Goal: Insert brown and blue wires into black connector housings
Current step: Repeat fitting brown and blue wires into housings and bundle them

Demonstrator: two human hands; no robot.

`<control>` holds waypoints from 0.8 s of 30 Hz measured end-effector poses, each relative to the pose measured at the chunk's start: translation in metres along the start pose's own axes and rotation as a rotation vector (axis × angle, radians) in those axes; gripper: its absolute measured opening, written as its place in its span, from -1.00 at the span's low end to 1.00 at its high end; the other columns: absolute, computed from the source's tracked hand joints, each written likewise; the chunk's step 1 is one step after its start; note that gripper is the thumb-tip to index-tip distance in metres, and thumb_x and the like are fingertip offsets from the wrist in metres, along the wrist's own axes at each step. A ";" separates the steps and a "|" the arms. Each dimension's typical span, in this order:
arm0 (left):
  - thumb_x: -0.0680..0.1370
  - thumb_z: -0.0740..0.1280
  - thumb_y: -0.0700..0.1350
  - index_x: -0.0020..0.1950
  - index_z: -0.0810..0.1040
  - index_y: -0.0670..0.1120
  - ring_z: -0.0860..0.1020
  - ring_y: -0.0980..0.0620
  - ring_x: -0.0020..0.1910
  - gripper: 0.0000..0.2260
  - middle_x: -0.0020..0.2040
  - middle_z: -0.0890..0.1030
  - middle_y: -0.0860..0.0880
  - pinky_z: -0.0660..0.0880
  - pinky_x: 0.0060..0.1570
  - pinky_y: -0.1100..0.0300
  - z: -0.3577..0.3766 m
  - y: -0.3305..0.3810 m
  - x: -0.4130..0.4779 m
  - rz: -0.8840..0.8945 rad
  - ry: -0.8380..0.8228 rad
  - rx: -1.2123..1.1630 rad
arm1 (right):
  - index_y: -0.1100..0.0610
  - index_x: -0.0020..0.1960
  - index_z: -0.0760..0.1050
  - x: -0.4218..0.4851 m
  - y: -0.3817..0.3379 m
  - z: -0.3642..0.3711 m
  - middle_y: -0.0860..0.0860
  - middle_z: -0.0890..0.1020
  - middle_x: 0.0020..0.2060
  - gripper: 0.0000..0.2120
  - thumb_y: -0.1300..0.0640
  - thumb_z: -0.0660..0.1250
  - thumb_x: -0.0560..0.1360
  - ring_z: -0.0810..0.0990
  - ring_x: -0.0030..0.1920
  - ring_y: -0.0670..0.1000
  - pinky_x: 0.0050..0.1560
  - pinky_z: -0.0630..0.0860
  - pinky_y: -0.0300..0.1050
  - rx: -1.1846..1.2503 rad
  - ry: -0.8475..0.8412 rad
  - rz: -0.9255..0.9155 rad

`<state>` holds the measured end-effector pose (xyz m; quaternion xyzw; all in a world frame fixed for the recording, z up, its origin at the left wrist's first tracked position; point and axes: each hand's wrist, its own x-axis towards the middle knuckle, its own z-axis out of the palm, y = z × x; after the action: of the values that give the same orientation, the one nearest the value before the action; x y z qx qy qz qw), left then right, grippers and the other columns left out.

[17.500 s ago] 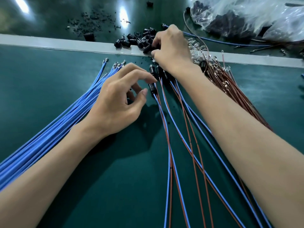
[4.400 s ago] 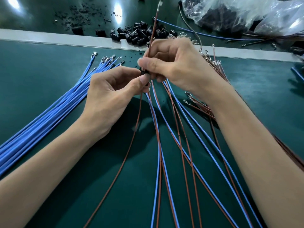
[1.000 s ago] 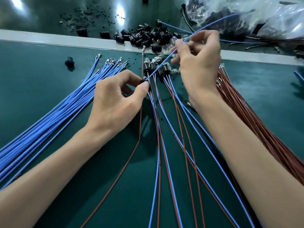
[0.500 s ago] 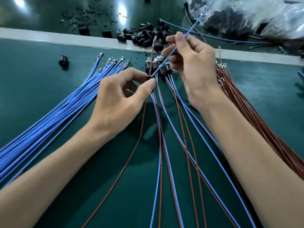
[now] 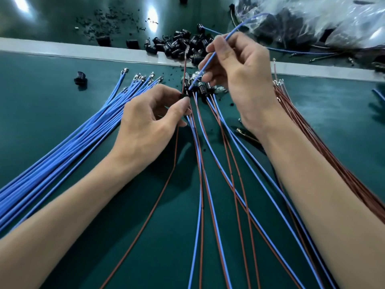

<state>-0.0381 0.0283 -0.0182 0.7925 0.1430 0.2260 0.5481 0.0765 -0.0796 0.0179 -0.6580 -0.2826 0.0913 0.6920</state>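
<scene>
My left hand (image 5: 145, 126) pinches a small black connector housing (image 5: 185, 94) between thumb and forefinger above the green mat. A brown wire (image 5: 162, 190) runs through that housing and trails toward me. My right hand (image 5: 239, 74) pinches a blue wire (image 5: 210, 59) whose lower tip meets the housing top. A fan of loose blue wires (image 5: 68, 147) lies at the left, a bundle of brown wires (image 5: 325, 151) at the right. Finished blue-and-brown pairs (image 5: 210, 197) with housings (image 5: 202, 88) lie in the middle.
A heap of loose black housings (image 5: 179, 44) sits on the pale rail (image 5: 52, 49) at the back. One stray housing (image 5: 80, 78) lies on the mat at the left. A clear plastic bag of parts (image 5: 325, 19) fills the back right.
My right hand has slid its pinch along the blue wire and lowered the tip to the housing in my left hand. My left hand holds nearly still.
</scene>
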 end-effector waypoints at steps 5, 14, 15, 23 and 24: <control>0.54 0.35 -0.10 -0.08 0.55 0.02 0.64 0.09 -0.26 -0.98 -0.19 0.67 0.05 0.59 -0.04 0.00 0.000 0.000 0.000 0.000 -0.002 0.011 | 0.12 -0.18 0.42 -0.001 0.003 0.007 0.00 0.61 -0.37 -0.80 0.23 0.18 0.62 0.58 -0.45 -0.09 -0.38 0.49 -0.25 -0.076 -0.065 -0.010; 0.54 0.36 -0.11 -0.08 0.59 -0.02 0.62 0.12 -0.28 -0.98 -0.20 0.67 0.03 0.57 -0.10 0.10 -0.001 0.001 -0.001 0.024 -0.007 0.012 | 0.12 -0.18 0.45 -0.001 0.006 0.004 0.02 0.60 -0.36 -0.82 0.24 0.22 0.60 0.59 -0.43 -0.10 -0.36 0.50 -0.26 -0.143 -0.106 -0.015; 0.55 0.36 -0.12 -0.08 0.59 -0.02 0.62 0.12 -0.28 -0.98 -0.20 0.67 0.04 0.57 -0.12 0.14 -0.001 0.001 -0.001 0.022 -0.005 0.012 | 0.12 -0.18 0.46 -0.001 0.006 0.003 0.01 0.61 -0.36 -0.82 0.24 0.23 0.60 0.59 -0.42 -0.11 -0.35 0.51 -0.26 -0.143 -0.115 -0.013; 0.53 0.38 -0.13 -0.07 0.61 -0.04 0.60 0.15 -0.31 -0.97 -0.21 0.68 0.05 0.57 -0.14 0.19 -0.001 0.001 -0.001 0.021 -0.018 -0.003 | 0.13 -0.20 0.49 -0.001 0.006 0.005 0.08 0.63 -0.34 -0.81 0.26 0.25 0.58 0.61 -0.42 -0.07 -0.35 0.51 -0.26 -0.110 -0.220 0.024; 0.53 0.38 -0.13 -0.07 0.62 -0.04 0.60 0.15 -0.31 -0.97 -0.21 0.68 0.06 0.57 -0.14 0.19 -0.001 0.001 -0.001 0.026 -0.021 0.000 | 0.13 -0.21 0.49 0.000 0.006 0.004 0.08 0.63 -0.33 -0.81 0.26 0.25 0.57 0.60 -0.42 -0.07 -0.35 0.51 -0.25 -0.119 -0.232 0.024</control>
<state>-0.0398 0.0282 -0.0173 0.7966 0.1271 0.2248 0.5466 0.0758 -0.0761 0.0123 -0.6863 -0.3578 0.1579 0.6131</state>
